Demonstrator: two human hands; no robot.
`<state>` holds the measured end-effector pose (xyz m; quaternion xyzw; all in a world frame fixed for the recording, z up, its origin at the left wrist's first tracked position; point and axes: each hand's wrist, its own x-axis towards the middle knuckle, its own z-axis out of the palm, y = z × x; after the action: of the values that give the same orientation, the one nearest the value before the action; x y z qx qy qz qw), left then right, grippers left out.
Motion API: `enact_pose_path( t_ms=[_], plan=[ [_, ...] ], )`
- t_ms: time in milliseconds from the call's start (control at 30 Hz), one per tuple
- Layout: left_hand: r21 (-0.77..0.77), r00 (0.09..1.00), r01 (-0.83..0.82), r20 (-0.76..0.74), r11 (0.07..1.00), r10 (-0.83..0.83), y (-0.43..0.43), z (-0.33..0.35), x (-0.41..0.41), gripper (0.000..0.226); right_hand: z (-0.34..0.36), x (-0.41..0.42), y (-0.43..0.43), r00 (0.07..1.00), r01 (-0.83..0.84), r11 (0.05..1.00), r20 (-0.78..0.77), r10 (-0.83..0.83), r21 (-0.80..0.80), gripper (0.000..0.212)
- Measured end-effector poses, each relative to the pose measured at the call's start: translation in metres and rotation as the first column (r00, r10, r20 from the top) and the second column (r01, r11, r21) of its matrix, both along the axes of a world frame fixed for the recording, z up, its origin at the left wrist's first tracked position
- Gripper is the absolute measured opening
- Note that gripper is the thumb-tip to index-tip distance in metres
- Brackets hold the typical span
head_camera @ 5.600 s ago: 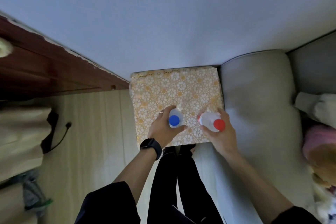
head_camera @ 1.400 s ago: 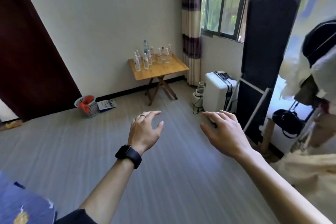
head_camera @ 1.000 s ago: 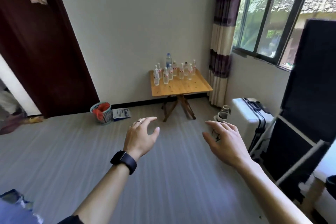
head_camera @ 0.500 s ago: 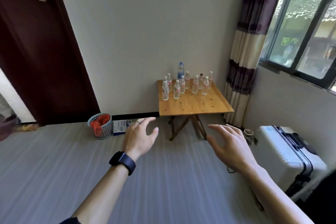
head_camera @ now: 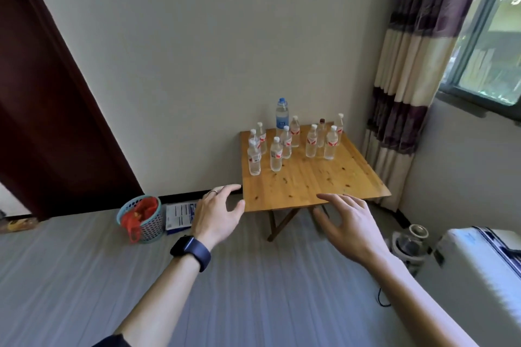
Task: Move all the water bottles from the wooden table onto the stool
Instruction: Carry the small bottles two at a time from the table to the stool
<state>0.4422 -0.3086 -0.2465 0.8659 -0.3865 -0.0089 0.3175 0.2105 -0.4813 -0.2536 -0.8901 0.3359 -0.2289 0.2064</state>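
Ahead stands a small wooden folding table (head_camera: pixel 310 186) against the wall. Several clear water bottles (head_camera: pixel 276 153) with white caps and red labels stand on its far half. A taller bottle with a blue cap (head_camera: pixel 282 117) is at the back. My left hand (head_camera: pixel 218 213) is held out in front of the table's near left corner, fingers spread, holding nothing. My right hand (head_camera: pixel 348 224) reaches forward at the table's near edge, fingers relaxed and empty. The stool is out of view.
A dark red door (head_camera: pixel 48 110) fills the left. A small basket with a red bag (head_camera: pixel 142 218) and a blue-white box (head_camera: pixel 180 214) sit on the floor by the wall. A white suitcase (head_camera: pixel 479 270) and a kettle (head_camera: pixel 410 242) stand at right, under a striped curtain (head_camera: pixel 406 87).
The two bottles I was gripping on the patterned stool have been let go. I have turned and moved across the room; the table has come much closer. Both hands stay empty.
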Motion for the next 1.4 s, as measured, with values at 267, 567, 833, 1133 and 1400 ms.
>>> enact_pose_path(
  t_ms=[267,567,833,1133,1400],
  plan=[
    [0.008,0.993,-0.085,-0.083,0.996,0.086,-0.086,-0.028,0.116,0.038,-0.009,0.150,-0.114,0.996,-0.073,0.996,-0.045,0.076,0.059,0.046],
    [0.068,0.979,-0.030,-0.198,0.997,0.043,-0.206,-0.080,0.275,0.041,-0.064,0.293,-0.212,0.994,-0.009,0.987,-0.103,0.025,0.160,0.044],
    [0.150,0.914,0.039,-0.405,0.988,0.025,-0.311,-0.122,0.373,0.053,-0.110,0.366,-0.284,0.970,0.105,0.944,-0.240,-0.029,0.312,0.046],
    [0.257,0.828,-0.047,-0.530,0.965,0.181,-0.408,-0.182,0.433,0.070,-0.178,0.452,-0.399,0.941,0.128,0.872,-0.335,0.044,0.472,0.067],
    [0.292,0.718,-0.098,-0.641,0.951,0.270,-0.455,-0.230,0.451,0.096,-0.224,0.510,-0.463,0.936,0.158,0.773,-0.342,0.080,0.614,0.094]
  ],
)
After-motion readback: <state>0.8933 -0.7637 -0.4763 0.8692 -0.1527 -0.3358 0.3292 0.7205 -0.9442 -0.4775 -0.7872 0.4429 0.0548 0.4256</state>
